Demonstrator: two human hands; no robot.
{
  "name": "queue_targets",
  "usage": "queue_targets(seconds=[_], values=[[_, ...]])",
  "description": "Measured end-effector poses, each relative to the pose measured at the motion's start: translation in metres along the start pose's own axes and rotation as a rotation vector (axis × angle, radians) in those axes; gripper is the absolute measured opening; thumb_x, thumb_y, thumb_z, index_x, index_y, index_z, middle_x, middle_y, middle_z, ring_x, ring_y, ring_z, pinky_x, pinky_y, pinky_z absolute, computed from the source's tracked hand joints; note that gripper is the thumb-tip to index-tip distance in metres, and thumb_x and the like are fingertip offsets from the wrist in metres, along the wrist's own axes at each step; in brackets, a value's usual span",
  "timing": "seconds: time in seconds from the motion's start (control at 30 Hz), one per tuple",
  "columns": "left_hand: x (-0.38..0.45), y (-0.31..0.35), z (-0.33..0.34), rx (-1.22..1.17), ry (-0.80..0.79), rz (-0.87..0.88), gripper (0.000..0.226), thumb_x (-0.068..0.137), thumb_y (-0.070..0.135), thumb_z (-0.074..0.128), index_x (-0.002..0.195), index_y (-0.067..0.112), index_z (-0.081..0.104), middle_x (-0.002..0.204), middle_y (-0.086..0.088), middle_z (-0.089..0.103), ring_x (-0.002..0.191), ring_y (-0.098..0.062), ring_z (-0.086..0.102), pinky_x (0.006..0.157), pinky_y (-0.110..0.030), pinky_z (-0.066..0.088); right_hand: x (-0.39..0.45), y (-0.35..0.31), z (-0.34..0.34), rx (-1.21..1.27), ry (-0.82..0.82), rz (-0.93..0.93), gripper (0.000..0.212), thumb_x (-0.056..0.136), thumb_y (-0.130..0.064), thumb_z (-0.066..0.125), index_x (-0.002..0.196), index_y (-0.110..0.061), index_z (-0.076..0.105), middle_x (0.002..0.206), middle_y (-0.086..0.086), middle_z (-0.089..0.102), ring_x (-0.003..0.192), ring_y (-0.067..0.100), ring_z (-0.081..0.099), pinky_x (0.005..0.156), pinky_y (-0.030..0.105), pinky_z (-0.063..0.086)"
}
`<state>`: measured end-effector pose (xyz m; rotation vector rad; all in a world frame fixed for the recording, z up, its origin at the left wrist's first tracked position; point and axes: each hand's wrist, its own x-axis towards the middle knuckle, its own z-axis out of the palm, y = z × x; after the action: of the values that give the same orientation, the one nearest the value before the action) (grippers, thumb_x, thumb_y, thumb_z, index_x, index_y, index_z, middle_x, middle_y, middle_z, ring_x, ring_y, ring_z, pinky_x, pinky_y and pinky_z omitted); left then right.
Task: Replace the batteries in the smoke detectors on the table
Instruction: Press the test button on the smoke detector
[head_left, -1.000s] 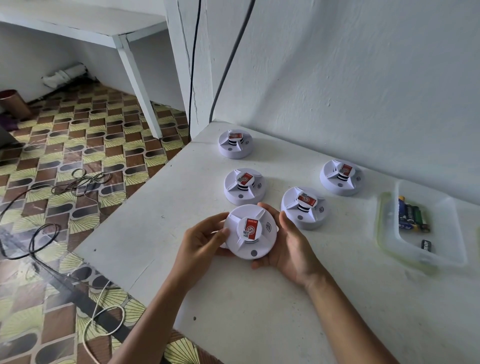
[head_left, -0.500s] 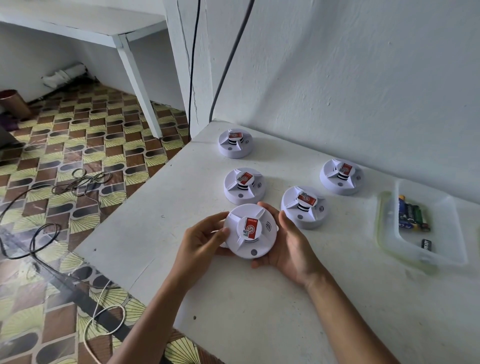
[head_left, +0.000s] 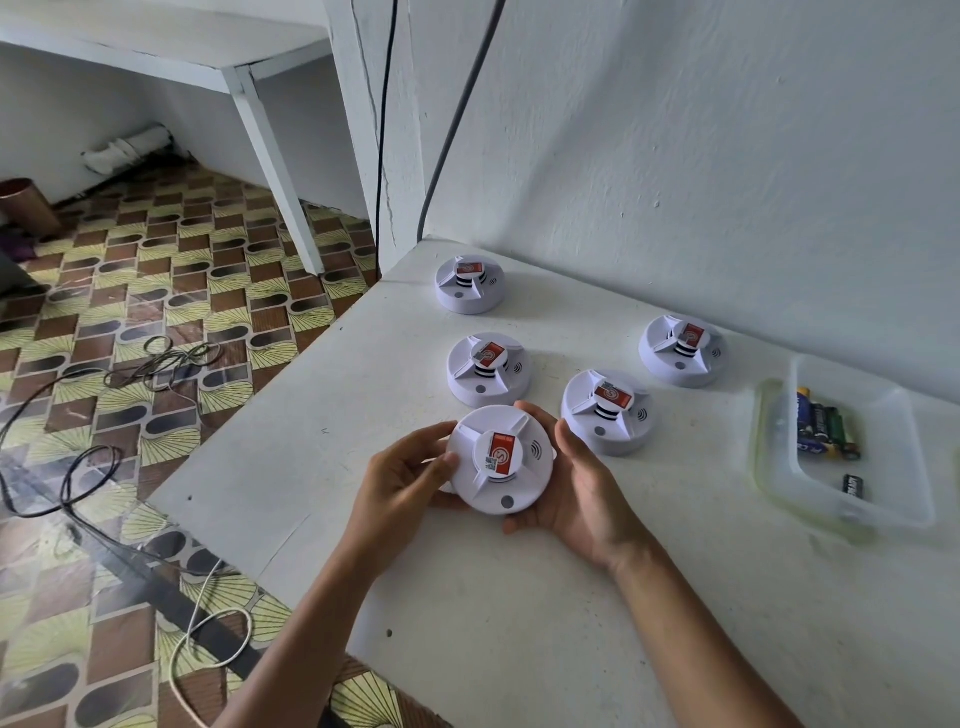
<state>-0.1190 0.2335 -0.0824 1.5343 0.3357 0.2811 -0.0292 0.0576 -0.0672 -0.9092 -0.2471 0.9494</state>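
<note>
White table (head_left: 519, 623) in a corner, patterned floor to the left: a detector (head_left: 500, 460) held in both hands.

Left hand (head_left: 402, 480) grips its left rim, thumb on top; right hand (head_left: 582, 483) cups the right side, fingers wrapped beneath. Four more detectors (head_left: 488, 370) lie beyond. A clear tub (head_left: 831, 499) to the right holds batteries (head_left: 826, 423).
</note>
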Motion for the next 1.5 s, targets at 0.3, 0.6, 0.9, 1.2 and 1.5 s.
queue_targets(seconds=[0.3,0.6,0.9,1.2,1.5], values=[[-0.001,0.001,0.001,-0.014,-0.001,-0.006,0.05,0.079,0.036,0.067,0.123,0.011,0.063,0.107,-0.015,0.072,0.1,-0.037,0.068,0.077,-0.052,0.059,-0.001,-0.001,0.001,-0.013,-0.01,-0.008,0.066,0.069,-0.063,0.071,0.127,-0.035,0.055,0.124,0.008,0.063,0.091,0.028,0.065,0.056,0.038,0.054],[-0.001,0.003,0.001,-0.023,-0.003,-0.017,0.048,0.082,0.031,0.066,0.124,0.009,0.062,0.109,-0.013,0.072,0.101,-0.037,0.067,0.079,-0.054,0.058,-0.002,-0.001,0.002,-0.016,-0.01,-0.016,0.063,0.069,-0.062,0.072,0.124,-0.036,0.057,0.123,0.008,0.063,0.092,0.027,0.065,0.054,0.037,0.054],[-0.003,0.007,0.003,-0.029,-0.002,-0.017,0.039,0.085,0.019,0.06,0.122,0.008,0.062,0.108,-0.009,0.074,0.098,-0.03,0.07,0.074,-0.042,0.06,-0.003,-0.003,0.003,-0.011,-0.005,-0.006,0.068,0.069,-0.061,0.073,0.128,-0.033,0.053,0.124,0.009,0.062,0.092,0.028,0.064,0.055,0.037,0.054],[0.0,0.034,0.006,-0.077,-0.052,-0.043,0.034,0.084,0.019,0.062,0.115,0.007,0.069,0.103,-0.014,0.074,0.092,-0.032,0.07,0.064,-0.043,0.059,-0.012,-0.01,0.015,-0.154,0.154,-0.036,0.059,0.077,-0.046,0.067,0.131,-0.03,0.05,0.118,0.01,0.064,0.086,0.025,0.064,0.052,0.034,0.051],[0.093,0.105,0.039,0.034,-0.245,0.012,0.026,0.095,-0.003,0.051,0.106,0.011,0.071,0.089,-0.016,0.075,0.072,-0.028,0.071,0.057,-0.035,0.059,0.011,-0.095,0.028,-1.212,0.53,-0.349,0.094,0.065,-0.046,0.083,0.144,-0.026,0.036,0.136,-0.012,0.039,0.125,0.003,0.039,0.099,0.016,0.037]])
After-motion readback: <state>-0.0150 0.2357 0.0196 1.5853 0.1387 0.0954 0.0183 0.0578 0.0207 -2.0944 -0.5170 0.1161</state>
